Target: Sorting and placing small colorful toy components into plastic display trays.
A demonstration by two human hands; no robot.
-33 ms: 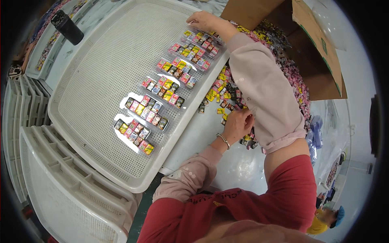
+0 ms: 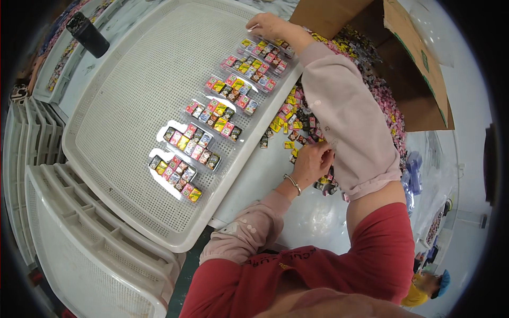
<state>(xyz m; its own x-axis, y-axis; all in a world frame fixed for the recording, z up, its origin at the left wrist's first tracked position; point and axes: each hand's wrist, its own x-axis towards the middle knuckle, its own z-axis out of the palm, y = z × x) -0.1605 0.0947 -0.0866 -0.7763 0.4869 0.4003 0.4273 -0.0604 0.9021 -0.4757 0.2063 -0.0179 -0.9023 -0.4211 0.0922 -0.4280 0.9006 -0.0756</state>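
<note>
Six groups of small colourful wrapped pieces sit in clear plastic packs, such as the nearest clear pack point(image 2: 175, 175), in a slanting row on a perforated cream tray point(image 2: 132, 106). At the far end of the row, my right hand point(image 2: 269, 26) has its fingers closed on the edge of the farthest clear plastic pack point(image 2: 265, 49). My left hand point(image 2: 313, 161), wearing a bracelet, is beside the tray at the near edge of a loose pile of wrapped pieces point(image 2: 379, 90). Its fingers are curled together, and whatever they hold is hidden.
An open cardboard box point(image 2: 419, 69) lies on its side behind the pile. Stacked cream trays point(image 2: 101, 228) stand at the left. A black bottle point(image 2: 87, 36) is at the far left, and clear plastic packaging point(image 2: 414, 175) lies at the right. Another person point(image 2: 424, 286) is in the background.
My right hand has shifted very slightly to the right at the farthest pack. My left hand and the packs look the same.
</note>
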